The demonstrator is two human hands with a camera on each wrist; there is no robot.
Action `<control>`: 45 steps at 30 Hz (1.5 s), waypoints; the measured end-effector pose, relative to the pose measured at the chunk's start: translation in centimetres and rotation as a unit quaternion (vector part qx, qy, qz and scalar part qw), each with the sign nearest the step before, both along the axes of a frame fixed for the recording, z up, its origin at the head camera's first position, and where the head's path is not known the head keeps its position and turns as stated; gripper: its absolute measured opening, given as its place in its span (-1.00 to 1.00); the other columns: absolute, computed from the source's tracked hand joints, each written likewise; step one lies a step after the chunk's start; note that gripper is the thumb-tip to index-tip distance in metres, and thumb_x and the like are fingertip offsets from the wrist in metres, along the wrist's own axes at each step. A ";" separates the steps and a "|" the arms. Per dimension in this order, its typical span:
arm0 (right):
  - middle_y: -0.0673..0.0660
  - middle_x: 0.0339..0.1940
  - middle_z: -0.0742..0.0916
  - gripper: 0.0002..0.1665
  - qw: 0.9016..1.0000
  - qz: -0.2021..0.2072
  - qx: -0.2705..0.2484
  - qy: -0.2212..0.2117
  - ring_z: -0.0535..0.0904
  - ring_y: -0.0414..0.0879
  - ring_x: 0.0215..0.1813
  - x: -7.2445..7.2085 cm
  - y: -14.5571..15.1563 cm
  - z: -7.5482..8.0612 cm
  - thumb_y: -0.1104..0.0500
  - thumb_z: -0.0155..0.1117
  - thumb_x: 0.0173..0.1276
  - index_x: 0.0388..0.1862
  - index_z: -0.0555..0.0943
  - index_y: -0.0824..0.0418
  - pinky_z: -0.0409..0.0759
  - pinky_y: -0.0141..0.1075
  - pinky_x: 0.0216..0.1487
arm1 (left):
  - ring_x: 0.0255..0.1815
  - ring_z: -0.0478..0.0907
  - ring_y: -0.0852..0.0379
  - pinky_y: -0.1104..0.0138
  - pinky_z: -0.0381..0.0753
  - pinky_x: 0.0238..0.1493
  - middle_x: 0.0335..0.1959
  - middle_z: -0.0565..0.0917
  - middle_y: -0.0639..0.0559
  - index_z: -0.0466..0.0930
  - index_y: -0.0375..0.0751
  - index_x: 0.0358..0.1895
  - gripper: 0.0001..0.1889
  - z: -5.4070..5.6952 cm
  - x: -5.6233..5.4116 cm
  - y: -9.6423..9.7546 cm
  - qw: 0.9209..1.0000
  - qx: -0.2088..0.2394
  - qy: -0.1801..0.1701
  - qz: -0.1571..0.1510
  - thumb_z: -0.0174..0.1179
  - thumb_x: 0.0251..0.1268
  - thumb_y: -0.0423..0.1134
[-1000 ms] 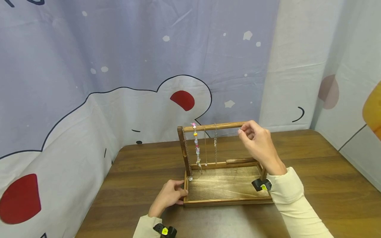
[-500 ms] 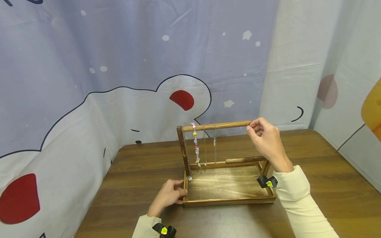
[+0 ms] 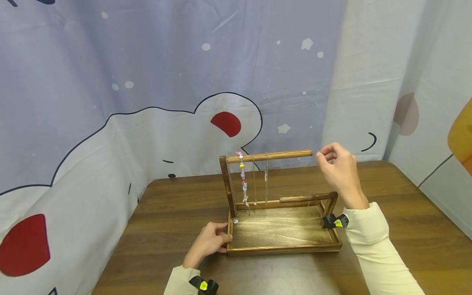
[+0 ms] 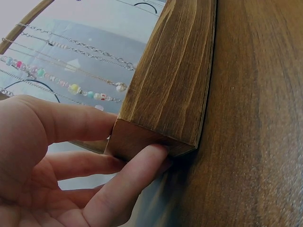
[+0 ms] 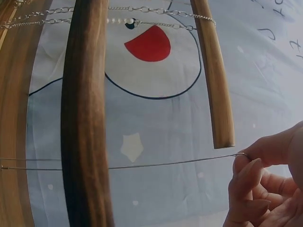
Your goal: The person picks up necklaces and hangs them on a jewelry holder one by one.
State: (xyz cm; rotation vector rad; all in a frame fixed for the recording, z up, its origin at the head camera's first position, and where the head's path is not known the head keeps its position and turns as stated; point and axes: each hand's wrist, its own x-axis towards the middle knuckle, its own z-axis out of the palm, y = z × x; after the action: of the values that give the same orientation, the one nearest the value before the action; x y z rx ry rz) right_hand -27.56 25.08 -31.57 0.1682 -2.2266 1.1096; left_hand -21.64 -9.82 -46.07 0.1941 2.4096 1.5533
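My right hand (image 3: 339,168) pinches a thin silver chain necklace (image 5: 175,163) between thumb and fingertips, just beyond the free end of the upper bar (image 3: 287,155). The chain stretches away from the fingertips and passes behind the lower bar (image 5: 85,113) in the right wrist view. My left hand (image 3: 209,241) holds the front left corner of the wooden jewelry stand (image 3: 284,248), with fingers against its end wall (image 4: 135,137). On the upper bar hang a pastel beaded necklace (image 3: 244,184), a fine chain with a small pendant (image 3: 254,184) and a silver chain with pearls (image 3: 266,176).
Another chain (image 3: 231,192) with a clear pendant hangs close along the left post (image 3: 225,180). The lower bar reaches left from a short right post (image 3: 331,203). The stand sits on a brown wooden table (image 3: 177,209), with a printed curtain (image 3: 166,61) behind.
My right hand has moved right along the upper bar and past its free end, uncovering that end and the right post. My left hand stays at the corner.
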 end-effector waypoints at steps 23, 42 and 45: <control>0.15 -0.54 0.66 -0.84 0.999 0.022 0.044 0.003 0.52 -0.21 -0.57 -1.2 -1.2 2.1 0.20 0.14 0.24 -0.39 0.58 0.29 0.43 -0.52 -0.57 | -0.41 0.63 0.05 0.28 0.69 -0.52 -0.33 0.67 -0.21 0.30 -0.55 0.21 -0.43 -0.1 0.1 0.1 1.000 -0.004 0.001 0.002 0.18 0.13 -0.36; 0.06 -0.61 0.63 -0.92 0.992 0.101 0.058 0.054 0.49 -0.14 -0.59 -1.0 -3.5 1.4 0.28 0.18 0.24 -0.41 0.58 0.27 0.41 -0.52 -0.59 | -0.40 0.63 0.07 0.28 0.69 -0.51 -0.32 0.68 -0.19 0.30 -0.54 0.21 -0.42 -0.1 0.0 -0.1 1.000 -0.005 -0.003 0.003 0.20 0.12 -0.35; 0.05 -0.61 0.62 -0.93 0.990 0.113 0.062 0.057 0.49 -0.16 -0.60 -0.9 -4.1 1.4 0.27 0.18 0.24 -0.40 0.58 0.26 0.42 -0.49 -0.60 | -0.40 0.63 0.06 0.28 0.69 -0.51 -0.32 0.68 -0.20 0.29 -0.55 0.21 -0.42 -0.1 0.0 -0.1 1.000 -0.006 -0.001 0.002 0.20 0.13 -0.35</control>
State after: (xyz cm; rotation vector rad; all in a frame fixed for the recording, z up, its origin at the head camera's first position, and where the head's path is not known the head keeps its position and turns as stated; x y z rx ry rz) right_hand -28.49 20.95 -30.15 0.5347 -2.2145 1.0494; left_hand -21.65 -9.91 -46.21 0.1850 2.4192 1.5395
